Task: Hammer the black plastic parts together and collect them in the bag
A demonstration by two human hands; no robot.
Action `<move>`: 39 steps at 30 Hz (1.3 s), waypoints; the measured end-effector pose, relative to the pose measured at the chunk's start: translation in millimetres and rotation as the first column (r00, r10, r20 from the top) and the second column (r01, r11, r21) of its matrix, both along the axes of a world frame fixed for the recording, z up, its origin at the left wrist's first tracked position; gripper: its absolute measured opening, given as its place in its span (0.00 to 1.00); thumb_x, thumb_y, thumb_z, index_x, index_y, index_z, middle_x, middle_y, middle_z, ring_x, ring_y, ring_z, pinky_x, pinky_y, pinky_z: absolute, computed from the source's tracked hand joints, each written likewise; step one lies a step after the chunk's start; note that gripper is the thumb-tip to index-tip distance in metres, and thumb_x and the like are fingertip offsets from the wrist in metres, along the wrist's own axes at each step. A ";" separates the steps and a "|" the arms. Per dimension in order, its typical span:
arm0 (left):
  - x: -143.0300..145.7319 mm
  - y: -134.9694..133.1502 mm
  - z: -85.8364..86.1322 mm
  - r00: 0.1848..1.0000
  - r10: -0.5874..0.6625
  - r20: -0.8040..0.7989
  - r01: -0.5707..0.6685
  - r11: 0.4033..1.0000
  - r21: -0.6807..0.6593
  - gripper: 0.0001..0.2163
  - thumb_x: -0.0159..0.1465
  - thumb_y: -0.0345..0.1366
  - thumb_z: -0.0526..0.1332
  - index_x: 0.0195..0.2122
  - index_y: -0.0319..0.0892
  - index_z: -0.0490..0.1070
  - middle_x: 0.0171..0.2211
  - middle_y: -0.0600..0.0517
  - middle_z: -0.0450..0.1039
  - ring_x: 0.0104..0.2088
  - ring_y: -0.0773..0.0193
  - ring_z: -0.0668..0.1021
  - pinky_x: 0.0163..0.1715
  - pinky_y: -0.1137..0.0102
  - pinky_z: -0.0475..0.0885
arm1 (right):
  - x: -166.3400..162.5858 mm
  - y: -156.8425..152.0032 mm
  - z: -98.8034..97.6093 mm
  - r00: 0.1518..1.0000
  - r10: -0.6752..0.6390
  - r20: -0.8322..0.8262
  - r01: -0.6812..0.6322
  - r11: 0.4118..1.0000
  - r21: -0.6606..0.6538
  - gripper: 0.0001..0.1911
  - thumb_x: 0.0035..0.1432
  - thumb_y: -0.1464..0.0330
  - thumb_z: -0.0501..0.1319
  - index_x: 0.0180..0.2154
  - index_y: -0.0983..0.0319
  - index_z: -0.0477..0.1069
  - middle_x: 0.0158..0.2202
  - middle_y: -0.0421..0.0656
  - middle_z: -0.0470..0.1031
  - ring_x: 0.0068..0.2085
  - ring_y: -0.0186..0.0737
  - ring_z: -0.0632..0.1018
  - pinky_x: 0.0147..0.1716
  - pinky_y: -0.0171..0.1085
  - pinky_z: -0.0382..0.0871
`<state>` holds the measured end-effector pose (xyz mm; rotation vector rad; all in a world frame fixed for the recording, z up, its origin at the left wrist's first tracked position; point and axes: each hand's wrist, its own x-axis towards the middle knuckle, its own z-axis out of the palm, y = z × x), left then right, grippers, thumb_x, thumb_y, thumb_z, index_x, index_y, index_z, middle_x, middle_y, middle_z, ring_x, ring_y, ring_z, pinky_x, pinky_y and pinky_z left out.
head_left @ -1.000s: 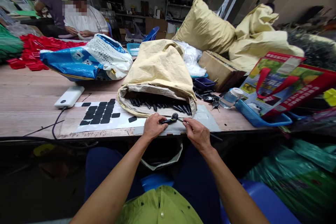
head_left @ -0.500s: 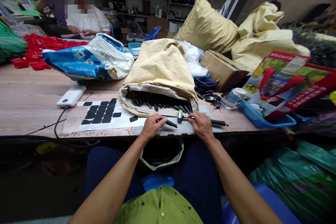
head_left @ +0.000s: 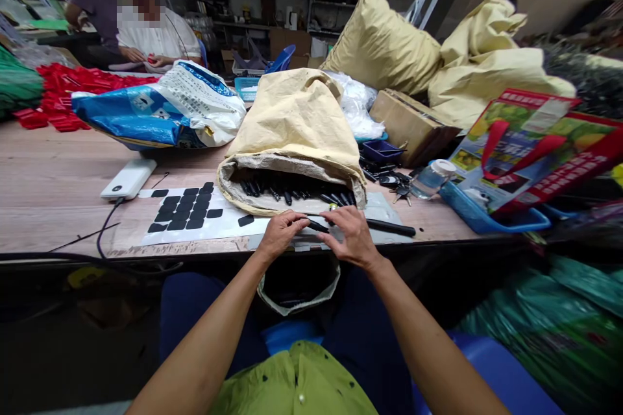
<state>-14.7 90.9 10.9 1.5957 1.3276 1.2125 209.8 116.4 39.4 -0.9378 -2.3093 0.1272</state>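
Observation:
My left hand (head_left: pixel 280 233) and my right hand (head_left: pixel 349 237) meet at the near table edge, both pinched on a small black part (head_left: pixel 317 225) between them. Just behind them a tan paper sack (head_left: pixel 296 136) lies on its side, its open mouth full of black parts (head_left: pixel 292 193). A small hammer (head_left: pixel 389 228) lies on the table to the right of my right hand, its handle pointing right. A white sheet (head_left: pixel 214 228) with several black square pads (head_left: pixel 187 209) lies to the left of my left hand.
A white power bank (head_left: pixel 128 179) with a cable sits at the left. A blue-and-white bag (head_left: pixel 156 110), red parts (head_left: pixel 73 87), a cardboard box (head_left: pixel 409 126), a water bottle (head_left: pixel 431 179), a blue basket (head_left: pixel 491 217) and yellow sacks (head_left: pixel 438 58) crowd the table. Two people work at the far left.
My right hand let go of the hammer, which now lies on the table, and moved left to join my left hand on the black part.

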 end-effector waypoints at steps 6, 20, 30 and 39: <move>-0.6 -1.2 1.2 0.999 -0.037 0.001 0.037 0.999 -0.039 0.14 0.58 0.44 0.70 0.41 0.41 0.81 0.34 0.50 0.78 0.33 0.63 0.74 0.37 0.69 0.68 | -17.2 0.6 -11.7 0.998 -0.010 0.061 0.010 1.000 0.004 0.08 0.65 0.62 0.63 0.41 0.58 0.77 0.38 0.44 0.79 0.44 0.45 0.72 0.47 0.45 0.60; -2.9 -1.2 -2.2 1.000 -0.015 -0.023 0.014 1.000 -0.027 0.13 0.56 0.36 0.70 0.42 0.42 0.81 0.37 0.51 0.79 0.33 0.64 0.73 0.36 0.70 0.67 | -19.5 -2.6 -6.9 0.988 -0.007 0.154 0.003 1.000 0.021 0.08 0.63 0.62 0.65 0.41 0.59 0.74 0.38 0.44 0.76 0.44 0.46 0.70 0.46 0.44 0.59; -3.5 -1.8 -2.2 0.989 -0.019 -0.147 0.023 0.999 0.025 0.08 0.59 0.34 0.64 0.39 0.44 0.78 0.37 0.53 0.78 0.39 0.60 0.76 0.43 0.67 0.69 | -27.0 -3.7 -10.1 0.989 0.038 0.146 -0.041 0.999 0.022 0.06 0.63 0.64 0.63 0.39 0.59 0.73 0.37 0.43 0.76 0.44 0.44 0.70 0.47 0.44 0.58; -2.6 -7.6 4.7 0.999 -0.034 -0.034 0.034 0.999 0.014 0.11 0.56 0.39 0.66 0.39 0.42 0.78 0.32 0.53 0.75 0.29 0.65 0.70 0.32 0.70 0.65 | -20.5 -10.3 -4.3 0.993 0.029 0.116 -0.029 1.000 -0.001 0.06 0.62 0.63 0.65 0.35 0.59 0.74 0.34 0.42 0.77 0.43 0.44 0.72 0.48 0.45 0.59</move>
